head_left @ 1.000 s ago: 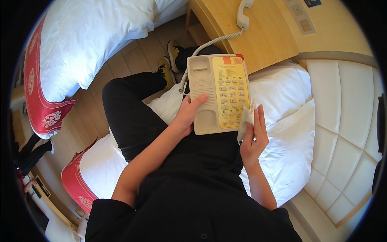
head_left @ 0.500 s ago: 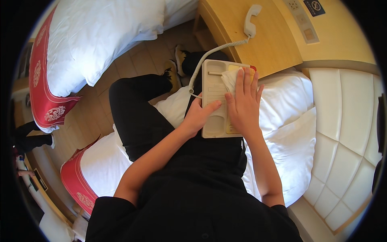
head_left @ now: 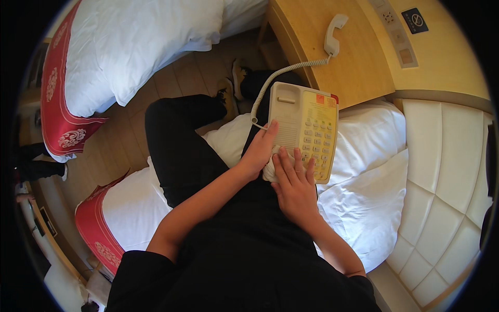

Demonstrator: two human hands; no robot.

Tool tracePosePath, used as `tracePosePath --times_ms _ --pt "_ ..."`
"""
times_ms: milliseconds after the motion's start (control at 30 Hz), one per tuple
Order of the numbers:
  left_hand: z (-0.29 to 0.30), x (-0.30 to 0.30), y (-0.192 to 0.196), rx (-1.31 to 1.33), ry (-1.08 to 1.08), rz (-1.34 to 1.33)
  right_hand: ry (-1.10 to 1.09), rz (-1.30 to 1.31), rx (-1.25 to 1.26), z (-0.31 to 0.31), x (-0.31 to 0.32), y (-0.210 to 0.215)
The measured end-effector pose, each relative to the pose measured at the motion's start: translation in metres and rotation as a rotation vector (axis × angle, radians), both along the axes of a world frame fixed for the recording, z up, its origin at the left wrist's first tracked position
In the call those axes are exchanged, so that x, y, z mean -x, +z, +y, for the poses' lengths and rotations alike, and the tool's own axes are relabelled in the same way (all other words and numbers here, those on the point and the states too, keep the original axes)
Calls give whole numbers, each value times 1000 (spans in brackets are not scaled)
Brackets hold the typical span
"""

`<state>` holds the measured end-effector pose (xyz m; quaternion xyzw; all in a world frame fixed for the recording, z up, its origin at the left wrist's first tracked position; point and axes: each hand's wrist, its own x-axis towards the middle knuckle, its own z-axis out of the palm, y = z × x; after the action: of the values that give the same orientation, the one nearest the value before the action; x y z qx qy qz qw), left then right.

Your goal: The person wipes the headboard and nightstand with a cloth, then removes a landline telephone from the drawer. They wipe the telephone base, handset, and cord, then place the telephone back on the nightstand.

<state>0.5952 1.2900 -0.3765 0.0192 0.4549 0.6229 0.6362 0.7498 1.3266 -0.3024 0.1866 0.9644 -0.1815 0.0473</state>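
Observation:
A beige push-button telephone base [head_left: 306, 125] rests tilted on my lap, above my black trousers. My left hand [head_left: 260, 151] grips its left edge, thumb on top. My right hand [head_left: 293, 182] lies flat on the base's lower end, fingers pressing a small white cloth [head_left: 270, 170] against it; most of the cloth is hidden under the fingers. The handset [head_left: 333, 34] lies apart on the wooden nightstand [head_left: 358, 78], joined to the base by a coiled cord [head_left: 283, 73].
I sit on a white bed with pillows [head_left: 369, 156] and a red runner [head_left: 96, 229]. A padded headboard [head_left: 447, 171] is on the right. A second white bed [head_left: 135, 47] lies across the wooden floor. Shoes [head_left: 236, 78] stand by the nightstand.
My right hand has slid with the cloth from the top of the keypad down to the base's lower end. The left hand keeps its grip on the left edge.

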Motion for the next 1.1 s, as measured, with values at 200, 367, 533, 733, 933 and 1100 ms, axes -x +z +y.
tracePosePath --times_ms 200,367,533,733,933,1100 --pt "0 3 13 36 18 -107 71 9 -45 14 -8 6" --pt "-1 2 9 -18 33 -95 -65 1 -107 11 -4 10" --pt "-2 3 7 16 0 -94 -24 33 -9 -5 6 -3" --pt "-1 3 16 21 28 -109 165 59 -30 17 -9 4" --pt "-2 0 3 -21 70 -100 384 65 46 62 -2 23" --pt "-2 -2 6 -4 81 -23 398 32 0 78 -3 30"
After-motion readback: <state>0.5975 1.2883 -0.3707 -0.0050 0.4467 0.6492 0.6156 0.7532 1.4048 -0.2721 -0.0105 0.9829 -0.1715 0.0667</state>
